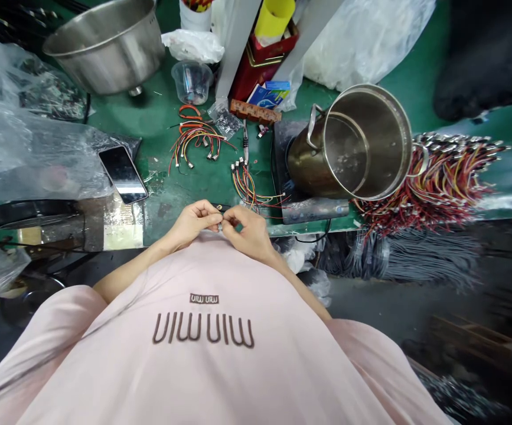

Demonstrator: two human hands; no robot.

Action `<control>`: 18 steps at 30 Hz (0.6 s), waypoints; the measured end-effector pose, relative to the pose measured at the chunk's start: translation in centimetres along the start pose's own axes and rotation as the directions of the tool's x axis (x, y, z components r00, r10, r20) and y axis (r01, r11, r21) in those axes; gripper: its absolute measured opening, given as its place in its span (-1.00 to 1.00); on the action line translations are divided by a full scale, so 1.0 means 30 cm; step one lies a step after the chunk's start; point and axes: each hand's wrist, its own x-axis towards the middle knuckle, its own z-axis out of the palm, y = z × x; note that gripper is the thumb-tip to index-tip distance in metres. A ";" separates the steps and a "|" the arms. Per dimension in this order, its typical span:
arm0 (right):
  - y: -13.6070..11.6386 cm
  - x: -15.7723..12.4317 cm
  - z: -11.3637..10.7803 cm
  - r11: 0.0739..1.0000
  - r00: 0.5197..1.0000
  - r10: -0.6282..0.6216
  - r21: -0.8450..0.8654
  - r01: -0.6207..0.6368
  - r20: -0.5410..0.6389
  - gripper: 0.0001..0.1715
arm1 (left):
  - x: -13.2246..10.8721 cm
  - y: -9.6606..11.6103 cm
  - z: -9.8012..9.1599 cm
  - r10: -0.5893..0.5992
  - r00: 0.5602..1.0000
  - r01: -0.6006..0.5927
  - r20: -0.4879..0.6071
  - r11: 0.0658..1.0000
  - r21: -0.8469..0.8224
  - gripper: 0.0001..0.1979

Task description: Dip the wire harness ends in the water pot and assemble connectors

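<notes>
At the bench's front edge my left hand [193,223] and my right hand [250,231] meet, fingers closed in a pinch. Between their fingertips shows a small silvery piece [220,226], too small to name surely. Just behind the fingers lies a dark rod-like part [230,207] with a brass-coloured round end. Beyond my right hand is a small bunch of red, yellow, black and white wires [247,186] with metal-ended tips. A second loose group of such wires [198,139] lies farther back, beside orange-handled scissors or cutters [190,113].
A tall metal pot [313,162] lies tilted at right, by a large heap of connector wires [433,189]. At left are a phone [123,174], plastic bags [29,153] and a steel basin [109,50]. A clear tub [191,82] and a red tin [249,71] stand behind.
</notes>
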 end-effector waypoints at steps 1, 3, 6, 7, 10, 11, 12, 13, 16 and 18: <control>0.000 0.002 -0.004 0.998 0.999 0.038 0.055 -0.039 0.022 -0.89 | 0.000 0.001 0.001 -0.011 1.000 0.011 -0.004 1.000 -0.025 -0.61; 0.004 0.003 -0.022 0.959 0.984 0.146 0.231 -0.166 0.099 -0.89 | 0.001 0.003 -0.001 -0.020 1.000 0.018 -0.018 0.997 -0.070 -0.60; 0.022 0.002 -0.062 0.827 0.929 0.266 0.435 -0.357 0.256 -0.83 | 0.002 0.005 -0.010 -0.006 1.000 0.003 -0.029 0.996 -0.094 -0.59; 0.029 0.000 -0.076 0.798 0.909 0.279 0.451 -0.400 0.311 -0.80 | 0.003 0.005 -0.014 0.006 1.000 -0.008 -0.024 0.996 -0.090 -0.60; 0.043 -0.006 -0.107 0.762 0.850 0.284 0.434 -0.481 0.444 -0.76 | 0.006 0.001 -0.023 0.050 0.999 -0.050 0.002 0.997 -0.058 -0.62; 0.044 -0.008 -0.114 0.752 0.835 0.285 0.431 -0.499 0.470 -0.75 | 0.007 -0.002 -0.025 0.068 0.998 -0.068 0.010 0.997 -0.042 -0.64; 0.042 -0.009 -0.118 0.739 0.824 0.288 0.434 -0.516 0.489 -0.75 | 0.007 -0.004 -0.027 0.087 0.996 -0.086 0.016 0.996 -0.024 -0.65; 0.038 -0.010 -0.122 0.724 0.814 0.291 0.440 -0.530 0.502 -0.74 | 0.007 -0.005 -0.028 0.104 0.994 -0.104 0.023 0.995 -0.004 -0.67; 0.021 -0.008 -0.123 0.696 0.801 0.306 0.454 -0.557 0.514 -0.72 | 0.003 -0.001 -0.027 0.149 0.988 -0.151 0.043 0.986 0.069 -0.71; 0.011 -0.006 -0.119 0.703 0.806 0.315 0.447 -0.553 0.501 -0.73 | -0.003 0.006 -0.023 0.167 0.984 -0.172 0.055 0.979 0.113 -0.73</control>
